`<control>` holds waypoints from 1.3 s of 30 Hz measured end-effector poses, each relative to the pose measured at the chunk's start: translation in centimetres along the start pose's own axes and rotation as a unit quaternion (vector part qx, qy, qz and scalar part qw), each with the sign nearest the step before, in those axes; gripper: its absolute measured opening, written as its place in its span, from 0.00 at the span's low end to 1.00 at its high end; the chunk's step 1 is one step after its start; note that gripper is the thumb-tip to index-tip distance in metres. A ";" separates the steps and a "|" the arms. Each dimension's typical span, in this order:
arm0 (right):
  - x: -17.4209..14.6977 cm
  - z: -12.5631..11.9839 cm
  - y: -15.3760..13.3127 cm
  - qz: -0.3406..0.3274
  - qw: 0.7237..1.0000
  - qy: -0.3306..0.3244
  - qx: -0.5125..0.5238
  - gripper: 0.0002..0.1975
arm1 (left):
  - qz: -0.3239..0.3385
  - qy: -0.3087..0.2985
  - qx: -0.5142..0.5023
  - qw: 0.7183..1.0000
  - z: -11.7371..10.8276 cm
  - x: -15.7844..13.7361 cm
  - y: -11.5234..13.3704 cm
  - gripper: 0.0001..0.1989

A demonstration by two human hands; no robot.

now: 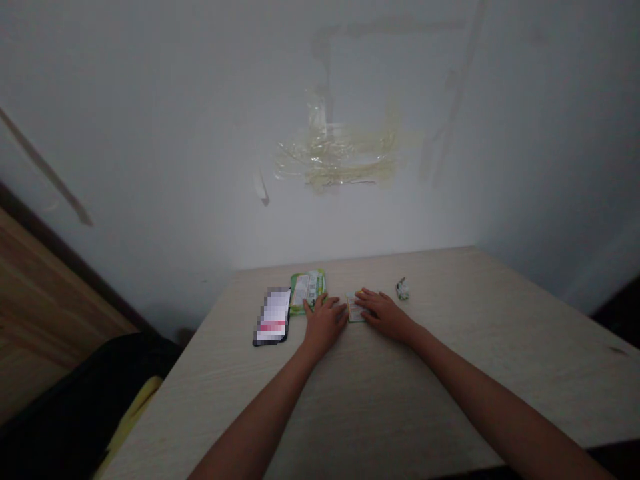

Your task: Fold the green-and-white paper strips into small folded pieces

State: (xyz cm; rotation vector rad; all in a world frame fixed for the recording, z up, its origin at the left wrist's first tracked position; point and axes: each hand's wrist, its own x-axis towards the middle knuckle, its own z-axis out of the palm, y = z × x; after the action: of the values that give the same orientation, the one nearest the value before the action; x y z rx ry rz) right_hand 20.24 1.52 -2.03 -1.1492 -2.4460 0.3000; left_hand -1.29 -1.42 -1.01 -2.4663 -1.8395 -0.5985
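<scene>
My left hand lies palm down with its fingers apart, its fingertips at the lower right edge of a green and white printed packet. Whether it presses on the packet or only rests beside it, I cannot tell. My right hand is spread flat over a small printed piece, paper or a little packet, and covers its right part. The left edge of that piece is close to my left hand's fingers. Neither hand is wrapped around anything.
A phone with a lit, blurred screen lies left of the packet. A small crumpled wrapper sits beyond my right hand. The pale wooden table meets a wall with peeling tape. Dark and yellow cloth hangs at the left.
</scene>
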 end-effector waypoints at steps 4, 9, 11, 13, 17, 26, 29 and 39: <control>0.0 0.0 -0.1 -0.004 1.000 0.001 0.000 0.22 | -0.002 -0.002 -0.008 1.000 -0.1 0.0 0.1 0.14; 0.0 0.2 0.1 -0.014 1.000 0.009 -0.004 0.22 | -0.004 0.008 -0.021 1.000 0.2 0.0 -0.1 0.13; 0.1 0.3 0.2 -0.015 1.000 0.010 -0.006 0.22 | -0.005 0.009 -0.023 1.000 0.3 0.0 -0.1 0.13; 0.1 0.3 0.2 -0.016 1.000 0.009 -0.007 0.22 | -0.006 0.008 -0.023 1.000 0.3 0.0 -0.1 0.13; 0.1 0.2 0.1 -0.015 1.000 0.005 -0.008 0.22 | -0.007 0.008 -0.021 1.000 0.0 0.0 0.0 0.13; 0.1 0.0 0.0 -0.009 1.000 -0.004 -0.002 0.22 | -0.005 0.001 -0.009 1.000 -0.1 0.0 0.1 0.14; 0.1 0.0 -0.1 -0.004 1.000 -0.012 -0.003 0.22 | -0.005 -0.003 -0.003 1.000 -0.1 0.0 0.0 0.14; 0.1 0.2 0.2 -0.008 1.000 -0.009 -0.003 0.22 | 0.002 0.007 0.002 1.000 0.3 0.0 -0.2 0.14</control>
State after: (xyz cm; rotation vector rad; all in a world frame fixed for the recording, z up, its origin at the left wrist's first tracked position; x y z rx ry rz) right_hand 20.20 1.71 -2.20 -1.1344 -2.4712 0.3008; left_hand -1.35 -1.33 -1.32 -2.4570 -1.8283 -0.6098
